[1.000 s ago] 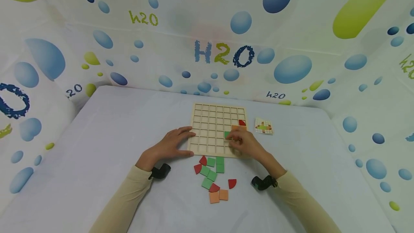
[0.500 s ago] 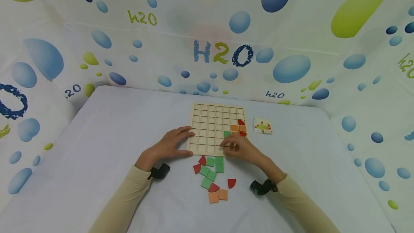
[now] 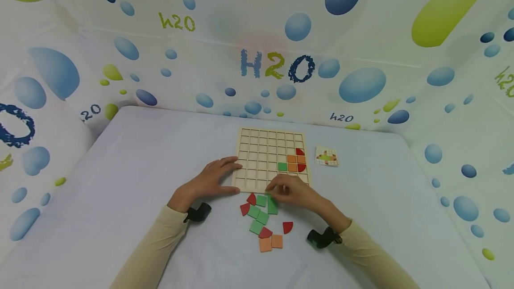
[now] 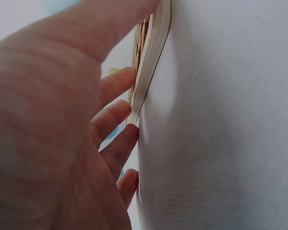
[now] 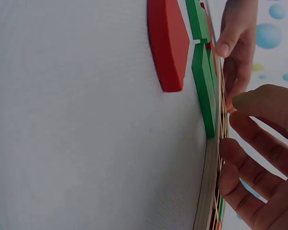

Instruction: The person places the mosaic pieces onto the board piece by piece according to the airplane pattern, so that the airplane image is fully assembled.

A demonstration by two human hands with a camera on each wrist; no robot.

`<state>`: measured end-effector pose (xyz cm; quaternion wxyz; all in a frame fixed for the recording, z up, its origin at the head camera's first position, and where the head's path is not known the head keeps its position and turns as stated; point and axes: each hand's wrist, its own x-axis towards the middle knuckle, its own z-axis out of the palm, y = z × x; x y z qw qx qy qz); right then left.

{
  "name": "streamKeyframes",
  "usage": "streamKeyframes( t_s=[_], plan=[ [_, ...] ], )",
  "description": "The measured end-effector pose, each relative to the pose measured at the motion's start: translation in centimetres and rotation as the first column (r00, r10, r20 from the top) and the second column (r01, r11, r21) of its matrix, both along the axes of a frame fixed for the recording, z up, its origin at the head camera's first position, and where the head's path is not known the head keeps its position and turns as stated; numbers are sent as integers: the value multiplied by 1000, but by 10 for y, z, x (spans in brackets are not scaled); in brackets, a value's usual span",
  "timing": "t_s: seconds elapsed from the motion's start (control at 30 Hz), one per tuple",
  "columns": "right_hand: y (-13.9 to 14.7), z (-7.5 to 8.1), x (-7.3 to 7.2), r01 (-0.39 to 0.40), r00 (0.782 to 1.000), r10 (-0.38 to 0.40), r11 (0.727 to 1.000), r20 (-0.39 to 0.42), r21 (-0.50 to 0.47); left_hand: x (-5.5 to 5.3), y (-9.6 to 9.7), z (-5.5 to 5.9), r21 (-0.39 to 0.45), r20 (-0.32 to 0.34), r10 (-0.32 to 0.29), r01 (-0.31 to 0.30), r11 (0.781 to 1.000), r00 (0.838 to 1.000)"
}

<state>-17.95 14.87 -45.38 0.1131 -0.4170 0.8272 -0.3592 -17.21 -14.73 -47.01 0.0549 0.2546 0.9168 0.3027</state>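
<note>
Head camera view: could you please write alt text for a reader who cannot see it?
A person's right hand is at the near edge of a wooden grid board, by loose green squares, while the left hand touches the board's left edge. Coloured pieces sit in some cells; a small card lies right of the board.

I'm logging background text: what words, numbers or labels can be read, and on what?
On the backdrop:
"H2O", centre
Green "h2O", upper left
Blue "h2O", right of centre
"2O", left
"O", left edge, partial
"h2", right edge, partial

Card: any lettering unreadably small.
</note>
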Motion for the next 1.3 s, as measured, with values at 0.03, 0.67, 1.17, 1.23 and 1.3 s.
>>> streamKeyframes(
  t_s=[0.03,0.67,1.17,1.23,1.3],
  plan=[
    [-1,0,1,-11,1000,11,1000,1,3,0,0,0,1,1,0,0,1000,1000],
    [-19,7,9,-95,986,124,970,-116,224,-1,0,1,18,-24,-7,7,1000,1000],
    [-24,9,13,-82,988,112,964,-105,254,-1,0,-1,13,-17,-8,9,1000,1000],
    [-24,8,13,-83,989,111,965,-101,250,0,0,0,14,-16,-11,11,1000,1000],
    [-24,9,13,-88,988,115,966,-99,242,0,0,0,14,-9,-9,9,1000,1000]
  ],
)
